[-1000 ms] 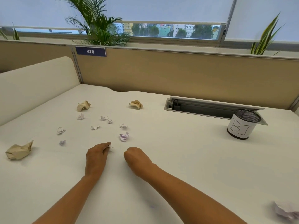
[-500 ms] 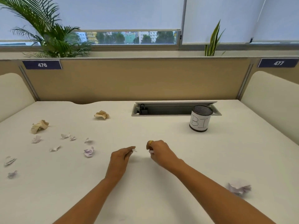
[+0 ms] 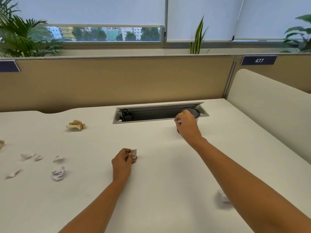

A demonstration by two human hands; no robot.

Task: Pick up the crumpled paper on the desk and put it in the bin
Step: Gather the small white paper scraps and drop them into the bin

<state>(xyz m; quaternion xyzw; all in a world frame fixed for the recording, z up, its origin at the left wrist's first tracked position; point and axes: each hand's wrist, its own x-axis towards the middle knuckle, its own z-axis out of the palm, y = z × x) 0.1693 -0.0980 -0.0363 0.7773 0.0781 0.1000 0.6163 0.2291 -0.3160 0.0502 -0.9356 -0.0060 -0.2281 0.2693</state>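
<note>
My right hand (image 3: 187,125) is raised in front of the black mesh bin (image 3: 191,112) and pinches a small white paper scrap (image 3: 178,121) beside the bin's near rim. The hand hides most of the bin. My left hand (image 3: 123,161) rests on the white desk (image 3: 159,174) and pinches another small crumpled white paper (image 3: 134,153). Several crumpled papers lie on the desk at the left: a tan ball (image 3: 76,125), a purple-printed ball (image 3: 58,173) and small white scraps (image 3: 58,159). One more white ball (image 3: 223,196) lies beside my right forearm.
An open cable tray (image 3: 151,113) is sunk into the desk behind the bin. A tan partition (image 3: 117,81) closes the back and a cream divider (image 3: 269,105) the right side. Plants stand on the window ledge.
My right hand has moved from the middle of the desk up to the bin with its paper scrap. The left hand stays on the desk holding its paper. The view has swung right.
</note>
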